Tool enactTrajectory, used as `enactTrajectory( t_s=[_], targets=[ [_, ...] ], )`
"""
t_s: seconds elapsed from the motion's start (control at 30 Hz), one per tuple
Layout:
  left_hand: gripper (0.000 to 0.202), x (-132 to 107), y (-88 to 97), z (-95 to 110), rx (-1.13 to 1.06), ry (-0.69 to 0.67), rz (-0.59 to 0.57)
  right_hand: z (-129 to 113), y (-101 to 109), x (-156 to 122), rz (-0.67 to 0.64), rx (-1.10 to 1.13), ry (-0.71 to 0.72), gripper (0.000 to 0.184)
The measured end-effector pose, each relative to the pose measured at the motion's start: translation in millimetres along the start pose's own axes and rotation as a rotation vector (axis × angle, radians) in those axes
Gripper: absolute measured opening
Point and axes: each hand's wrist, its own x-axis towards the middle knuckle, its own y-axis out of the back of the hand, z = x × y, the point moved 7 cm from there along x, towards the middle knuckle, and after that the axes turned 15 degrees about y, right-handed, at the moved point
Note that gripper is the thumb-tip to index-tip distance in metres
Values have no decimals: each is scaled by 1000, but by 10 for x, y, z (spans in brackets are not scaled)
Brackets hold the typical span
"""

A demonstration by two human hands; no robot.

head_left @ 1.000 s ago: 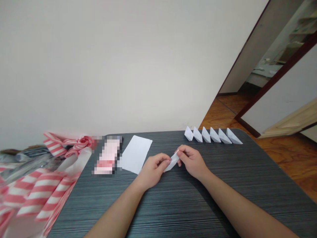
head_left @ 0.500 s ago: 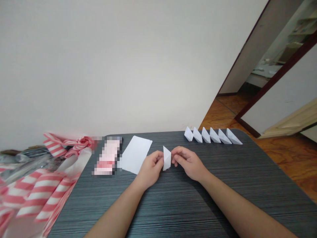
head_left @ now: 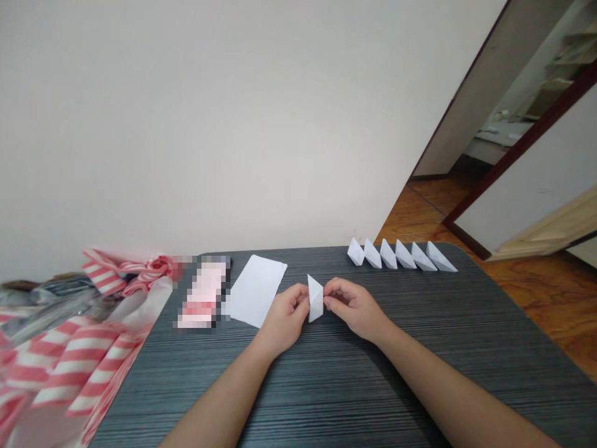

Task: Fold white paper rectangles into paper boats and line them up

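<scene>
Left hand (head_left: 284,316) and right hand (head_left: 355,309) pinch folded paper (head_left: 316,299) (white).

The left hand (head_left: 284,316) is left of the folded paper (head_left: 316,300), the right hand (head_left: 358,308) right of it; behind it, a paper sheet (head_left: 255,289) lies left, six folded pieces (head_left: 403,257) right, all above the table (head_left: 298,398)

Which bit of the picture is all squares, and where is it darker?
Head view: blocky squares cover a pinkish thing on the left of the table; head view: a soft shadow lies beside the right forearm; head view: the far room looks dim.
</scene>
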Motion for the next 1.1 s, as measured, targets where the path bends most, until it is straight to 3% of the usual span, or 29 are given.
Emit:
enactTrajectory(
  t_s=[0.23,0.43,0.77,1.1],
  targets=[
    [24,26,-18,-36,44,-11,1,3,-9,-11,-4,-133,44,6],
    [19,29,83,44,151,-130,161,-57,14,0,12,-269,65,5],
    [24,30,5,-59,207,-14,72,-187,38,58,-3,-322,160,12],
    [18,29,5,-56,198,-40,72,-207,24,50,-21,-330,177,12]
  ],
)
